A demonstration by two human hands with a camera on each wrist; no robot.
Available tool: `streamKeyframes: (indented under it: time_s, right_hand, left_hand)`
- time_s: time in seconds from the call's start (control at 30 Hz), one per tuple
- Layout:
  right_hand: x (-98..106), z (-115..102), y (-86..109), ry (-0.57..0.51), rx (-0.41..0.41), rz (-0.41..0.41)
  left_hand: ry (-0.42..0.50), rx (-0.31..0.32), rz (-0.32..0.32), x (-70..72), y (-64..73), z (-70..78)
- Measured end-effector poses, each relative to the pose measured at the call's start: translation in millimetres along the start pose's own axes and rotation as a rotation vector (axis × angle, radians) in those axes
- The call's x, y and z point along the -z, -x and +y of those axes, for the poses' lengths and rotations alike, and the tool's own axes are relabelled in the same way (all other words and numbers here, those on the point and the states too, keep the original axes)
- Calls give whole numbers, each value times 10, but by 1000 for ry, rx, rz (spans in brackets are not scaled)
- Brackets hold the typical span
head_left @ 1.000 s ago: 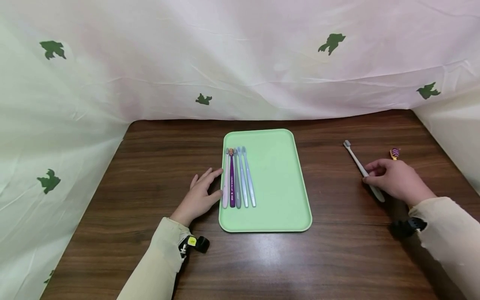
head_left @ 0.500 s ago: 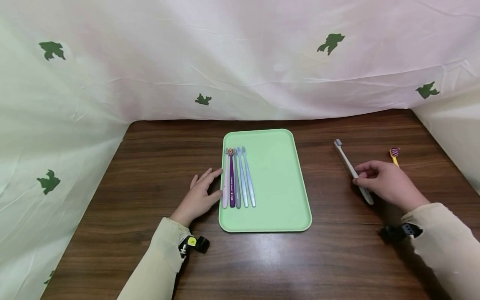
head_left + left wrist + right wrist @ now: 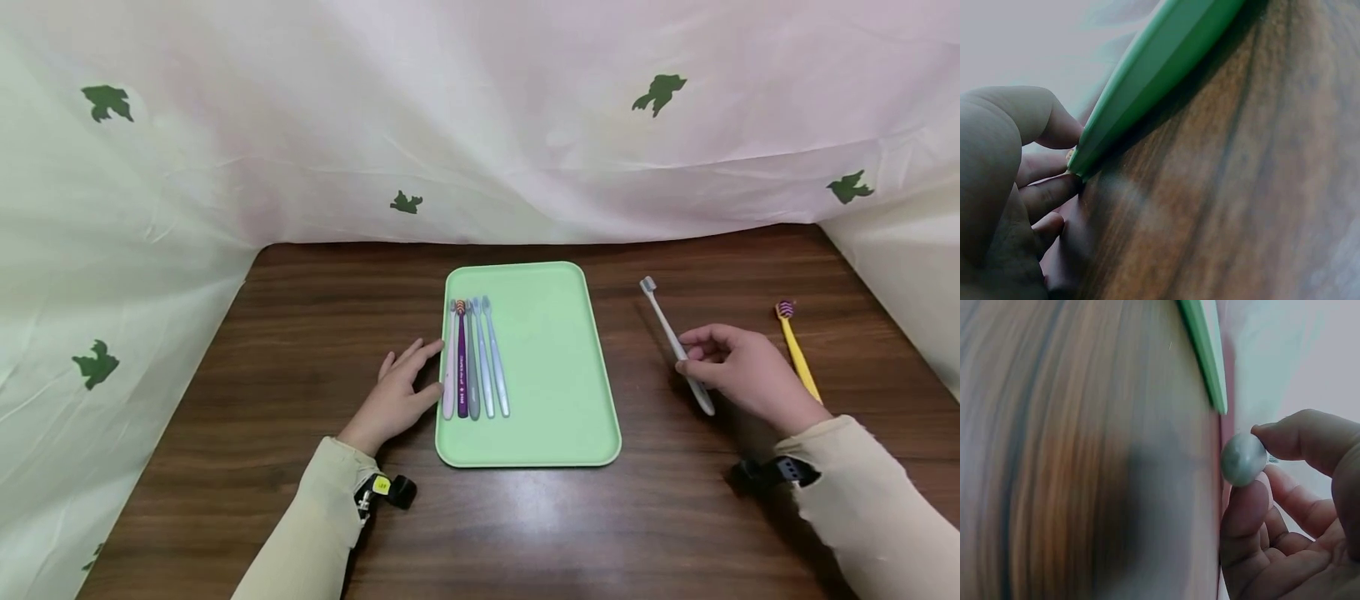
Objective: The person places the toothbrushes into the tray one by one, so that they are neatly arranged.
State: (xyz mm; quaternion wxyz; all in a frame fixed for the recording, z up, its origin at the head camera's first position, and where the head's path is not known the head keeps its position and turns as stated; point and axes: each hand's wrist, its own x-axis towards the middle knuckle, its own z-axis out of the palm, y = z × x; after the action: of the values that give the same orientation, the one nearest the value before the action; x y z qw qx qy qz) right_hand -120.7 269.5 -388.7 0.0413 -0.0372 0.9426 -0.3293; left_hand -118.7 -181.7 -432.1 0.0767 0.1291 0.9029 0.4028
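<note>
My right hand (image 3: 742,371) pinches a pale grey-white toothbrush (image 3: 663,325) by its handle between thumb and fingers, to the right of the green tray (image 3: 551,367). Its bristle head points away from me. In the right wrist view the rounded handle end (image 3: 1244,459) shows between thumb and fingers. At the tray's left edge my left hand (image 3: 393,396) rests with loosely spread fingers; in the left wrist view the thumb and fingertips touch the tray's rim (image 3: 1147,81). A pink toothbrush (image 3: 450,375), a purple one (image 3: 462,367), a grey one (image 3: 472,371) and two light blue ones lie side by side on the tray's left part.
A yellow toothbrush (image 3: 798,358) with purple bristles lies on the dark wooden table (image 3: 525,533) at the right, its lower end hidden behind my right hand and wrist. White cloth (image 3: 480,125) with green bird shapes hangs around the back and sides.
My right hand has moved left with the grey-white toothbrush, closer to the tray. More of the yellow toothbrush now shows. The left hand stays at the tray's edge.
</note>
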Motion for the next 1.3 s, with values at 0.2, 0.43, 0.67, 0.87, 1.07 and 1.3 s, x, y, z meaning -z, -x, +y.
streamKeyframes:
  time_s: [0.2,0.43,0.67,0.87,1.07,1.3]
  right_hand:
    - [-102,-189,-26,-36,7,-25]
    - [-211,-365,-46,-64,42,-54]
    - [-347,-523,-141,-138,79,-91]
    - [-459,-645,-195,-178,88,-96]
    - [-557,-773,-225,-252,99,-109]
    - [-659,-865,-274,-288,91,-133]
  left_hand:
    - [-2,1,4,-3,4,-13]
    - [-3,4,1,-4,7,-20]
    - [-4,3,8,5,2,-23]
    - [-7,1,1,0,3,-28]
    - [-16,2,-1,1,14,-35]
    - [-15,-3,1,-3,9,-16]
